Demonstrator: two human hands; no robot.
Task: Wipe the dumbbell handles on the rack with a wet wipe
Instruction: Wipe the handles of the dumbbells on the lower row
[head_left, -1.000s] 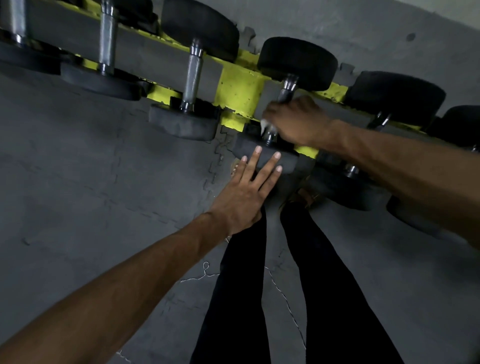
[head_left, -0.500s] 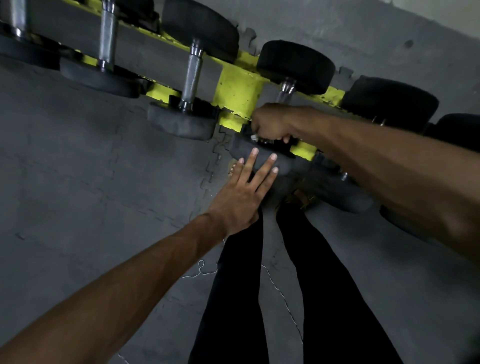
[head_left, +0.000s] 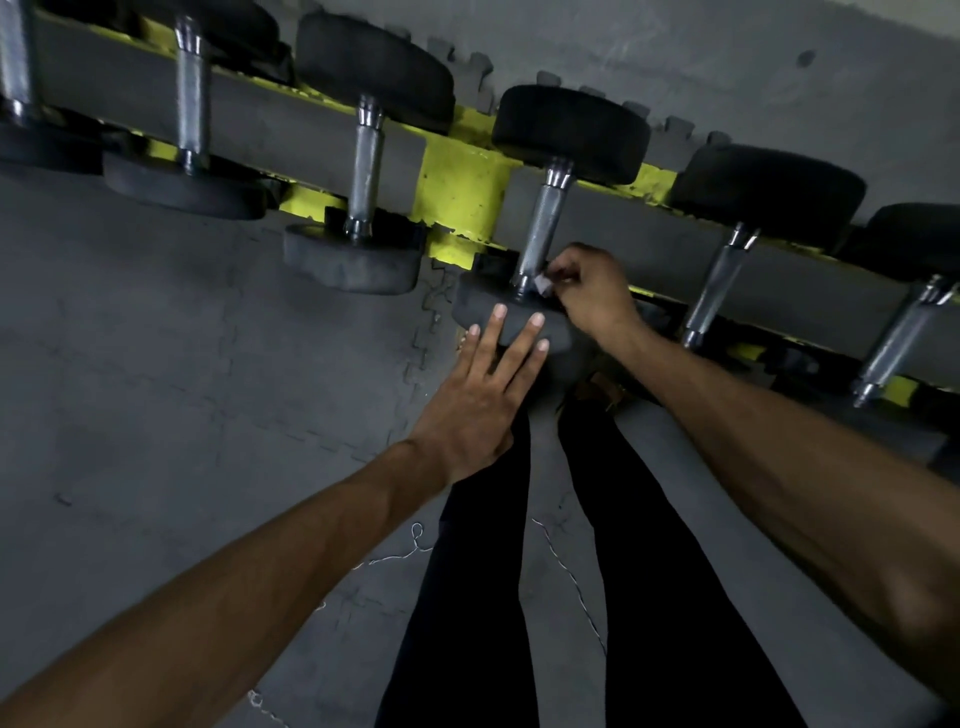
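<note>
A row of black dumbbells with knurled steel handles lies across a yellow and grey rack. The middle dumbbell's handle is bare along most of its length. My right hand pinches a small white wet wipe against the near end of that handle. My left hand rests with straight, spread fingers on the near black head of the same dumbbell.
More dumbbells sit on the rack, with handles to the left and to the right. Grey interlocking floor mats spread below. My legs in black trousers stand close to the rack, and a thin cord hangs between them.
My right hand has slid down the handle from its middle to its near end, uncovering most of the steel. My left hand stays on the dumbbell head.
</note>
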